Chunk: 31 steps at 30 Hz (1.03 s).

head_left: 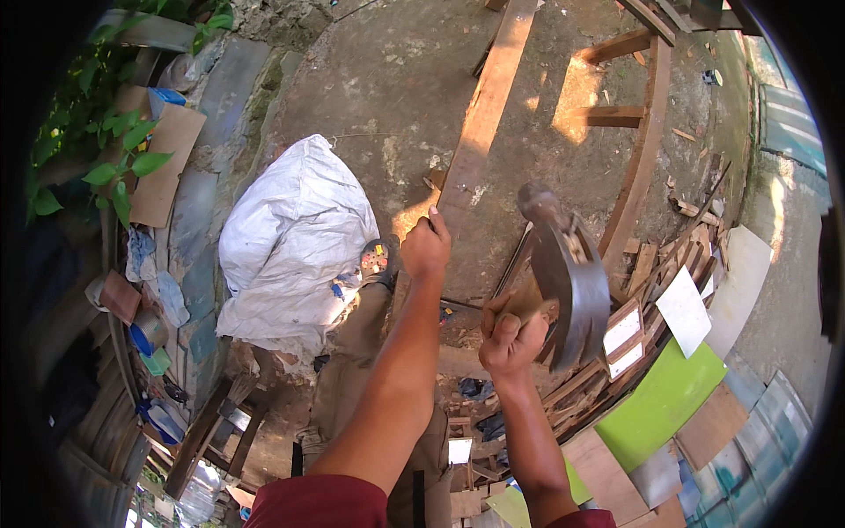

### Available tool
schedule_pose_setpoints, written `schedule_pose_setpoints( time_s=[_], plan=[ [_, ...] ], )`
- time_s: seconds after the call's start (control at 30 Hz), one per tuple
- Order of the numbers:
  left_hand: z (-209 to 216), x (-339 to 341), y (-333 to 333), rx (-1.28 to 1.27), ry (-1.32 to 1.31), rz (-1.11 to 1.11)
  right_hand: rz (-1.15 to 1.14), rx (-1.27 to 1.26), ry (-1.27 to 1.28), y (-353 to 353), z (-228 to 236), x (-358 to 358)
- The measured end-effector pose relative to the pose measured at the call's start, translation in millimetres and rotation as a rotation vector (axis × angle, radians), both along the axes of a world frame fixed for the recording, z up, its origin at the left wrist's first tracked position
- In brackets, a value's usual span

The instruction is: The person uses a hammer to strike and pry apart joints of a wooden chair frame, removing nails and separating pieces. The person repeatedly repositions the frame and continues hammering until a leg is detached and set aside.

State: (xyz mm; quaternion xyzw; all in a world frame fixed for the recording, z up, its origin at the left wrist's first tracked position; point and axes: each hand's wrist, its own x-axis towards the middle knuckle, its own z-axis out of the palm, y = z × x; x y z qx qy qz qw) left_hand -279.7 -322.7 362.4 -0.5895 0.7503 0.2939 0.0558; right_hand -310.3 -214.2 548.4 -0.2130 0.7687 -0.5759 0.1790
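Note:
My left hand [427,245] is closed on the near end of a long wooden plank [482,123], its thumb lying along the edge. The plank runs away from me toward the top of the view. In my right hand [513,339] is a claw hammer [576,295], the fingers wrapped round its handle. Its dark metal head is raised close to the camera, to the right of the plank's near end. Most of the handle is hidden behind the fist and the head.
A stuffed white sack [295,238] lies left of my left hand, beside my shoe [374,257]. A wooden frame with crosspieces [647,150] stands at the far right. Wood scraps and a green board [664,405] are piled at the right. Leaves [123,167] hang at the left.

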Motion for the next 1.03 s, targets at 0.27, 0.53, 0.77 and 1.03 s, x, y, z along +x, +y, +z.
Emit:
schedule_pose_setpoints(
  time_s=[0.27,0.53,0.77,1.03],
  plan=[
    [-5.5,0.9,8.4,-0.009,0.029,-0.015,0.023,0.464,-0.110,-15.9,-26.7,-17.3],
    [0.4,-2.7,0.2,0.022,0.058,-0.032,0.018,0.406,0.028,8.7,-55.8,10.8],
    [-1.0,-3.2,-2.7,0.013,0.057,-0.040,0.022,0.305,0.068,-8.9,-16.5,3.1],
    [-19.5,1.1,7.2,0.131,0.018,-0.117,-0.035,0.270,-0.281,13.7,-54.0,37.2]
  ],
)
